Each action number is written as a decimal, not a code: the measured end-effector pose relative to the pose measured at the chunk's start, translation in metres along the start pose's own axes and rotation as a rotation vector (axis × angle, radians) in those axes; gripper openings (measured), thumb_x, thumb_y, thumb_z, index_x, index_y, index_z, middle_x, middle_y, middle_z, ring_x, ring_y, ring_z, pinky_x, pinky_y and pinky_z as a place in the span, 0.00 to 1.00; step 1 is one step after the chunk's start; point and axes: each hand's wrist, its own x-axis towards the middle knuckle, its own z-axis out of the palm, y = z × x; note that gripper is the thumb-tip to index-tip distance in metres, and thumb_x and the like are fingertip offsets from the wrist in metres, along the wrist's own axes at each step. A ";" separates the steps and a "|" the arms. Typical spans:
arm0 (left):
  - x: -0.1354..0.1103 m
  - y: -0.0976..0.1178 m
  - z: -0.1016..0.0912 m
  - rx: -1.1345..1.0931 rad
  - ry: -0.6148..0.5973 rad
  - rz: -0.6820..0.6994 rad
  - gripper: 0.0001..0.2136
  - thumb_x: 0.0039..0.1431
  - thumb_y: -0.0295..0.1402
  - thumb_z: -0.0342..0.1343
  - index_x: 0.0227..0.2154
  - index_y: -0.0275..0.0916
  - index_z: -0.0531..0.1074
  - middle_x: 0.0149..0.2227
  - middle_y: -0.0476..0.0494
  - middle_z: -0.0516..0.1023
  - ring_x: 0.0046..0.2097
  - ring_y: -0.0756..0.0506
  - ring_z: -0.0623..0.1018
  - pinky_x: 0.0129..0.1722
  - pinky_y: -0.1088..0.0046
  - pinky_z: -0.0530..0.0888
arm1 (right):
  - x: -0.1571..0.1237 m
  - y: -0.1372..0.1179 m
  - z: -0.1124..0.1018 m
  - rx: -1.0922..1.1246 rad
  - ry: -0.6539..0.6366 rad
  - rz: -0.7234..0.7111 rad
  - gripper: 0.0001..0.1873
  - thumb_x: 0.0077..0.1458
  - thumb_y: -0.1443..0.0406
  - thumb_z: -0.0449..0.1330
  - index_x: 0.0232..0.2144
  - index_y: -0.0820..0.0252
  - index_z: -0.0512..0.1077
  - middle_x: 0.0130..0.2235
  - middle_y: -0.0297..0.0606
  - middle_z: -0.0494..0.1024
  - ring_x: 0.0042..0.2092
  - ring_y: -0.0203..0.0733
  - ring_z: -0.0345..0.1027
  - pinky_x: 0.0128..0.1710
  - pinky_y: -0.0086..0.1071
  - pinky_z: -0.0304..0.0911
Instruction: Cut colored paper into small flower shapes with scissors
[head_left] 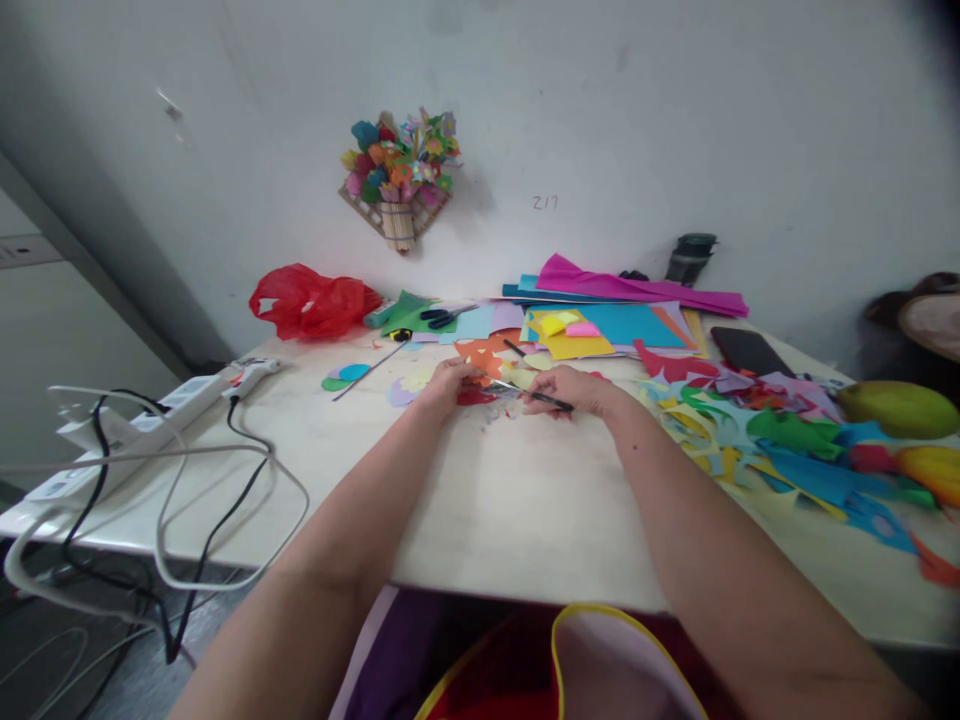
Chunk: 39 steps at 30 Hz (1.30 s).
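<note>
My left hand (448, 387) is closed in a pinch over the middle of the table, at the edge of some orange paper pieces (484, 352). What its fingertips hold is too small to make out. Just to the right, my right hand (566, 390) grips a slim tool (553, 402) with a black handle and a silver tip, pointing left toward my left fingertips. Red paper (476, 397) lies beneath the hands, among tiny scraps. Pale yellow cut shapes (517, 375) are close behind the tool.
Black-handled scissors (442, 317) and a red plastic bag (311, 303) lie behind at left. Coloured sheets (622, 325) are stacked at the back. Paper scraps (795, 435) and a phone (750, 352) occupy the right. A power strip (135, 430) with loose cables is at left.
</note>
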 end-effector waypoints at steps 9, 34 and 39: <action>0.000 0.002 0.002 -0.125 0.032 0.079 0.06 0.36 0.26 0.60 0.23 0.33 0.73 0.25 0.43 0.78 0.26 0.47 0.76 0.32 0.69 0.76 | -0.004 0.002 -0.004 0.022 -0.020 -0.015 0.23 0.38 0.52 0.71 0.32 0.62 0.74 0.18 0.29 0.70 0.18 0.30 0.59 0.18 0.25 0.55; -0.003 0.000 0.008 -0.187 -0.041 0.064 0.10 0.36 0.26 0.63 0.25 0.34 0.71 0.28 0.46 0.78 0.30 0.49 0.78 0.37 0.70 0.77 | 0.017 0.000 0.014 0.652 0.469 -0.085 0.22 0.37 0.62 0.71 0.35 0.60 0.69 0.25 0.31 0.73 0.24 0.34 0.68 0.21 0.26 0.54; -0.005 -0.001 0.012 -0.179 -0.061 0.033 0.09 0.36 0.25 0.64 0.23 0.33 0.70 0.27 0.45 0.78 0.30 0.47 0.79 0.37 0.69 0.77 | 0.018 -0.010 0.027 0.769 0.490 -0.104 0.27 0.28 0.63 0.73 0.34 0.59 0.68 0.23 0.25 0.70 0.23 0.32 0.66 0.24 0.27 0.59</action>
